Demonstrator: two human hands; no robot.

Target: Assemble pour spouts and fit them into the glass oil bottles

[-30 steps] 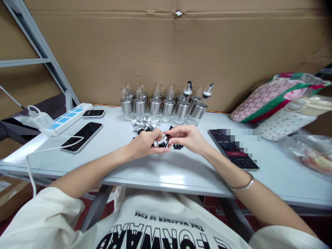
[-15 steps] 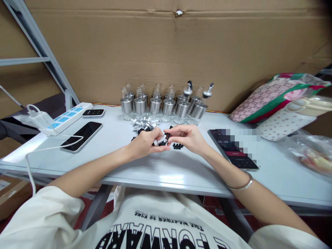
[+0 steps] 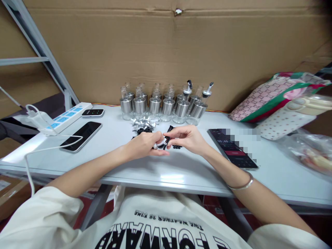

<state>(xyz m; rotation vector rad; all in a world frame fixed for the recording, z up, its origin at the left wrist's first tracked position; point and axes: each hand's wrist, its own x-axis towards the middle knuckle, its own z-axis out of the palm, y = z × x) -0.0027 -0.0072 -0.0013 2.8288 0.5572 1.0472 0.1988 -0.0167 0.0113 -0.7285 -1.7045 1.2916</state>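
Note:
My left hand (image 3: 142, 144) is closed on a silver pour spout (image 3: 158, 145), partly hidden by its fingers. With thumb and forefinger my right hand (image 3: 188, 138) pinches a small black piece (image 3: 166, 141) against the spout's end. Just behind my left hand lies a heap of silver spouts (image 3: 145, 122) with black stoppers (image 3: 144, 130). Several small black parts (image 3: 177, 147) lie under and beside my right fingers. Glass bottles with metal sleeves (image 3: 155, 105) stand in rows at the back; two on the right bear spouts (image 3: 207, 92).
To the left are a white power strip (image 3: 68, 117), a phone (image 3: 82, 136) with a cable, and a small black-faced device (image 3: 92, 113). On the right lie another phone (image 3: 229, 147), a patterned bag (image 3: 269, 98), a dotted bottle (image 3: 282, 122) and a plastic bag (image 3: 311, 154). Cardboard (image 3: 124, 45) stands behind.
The black piece at the spout's end has turned slightly between my right fingers and shows more. Both hands stay nearly in place.

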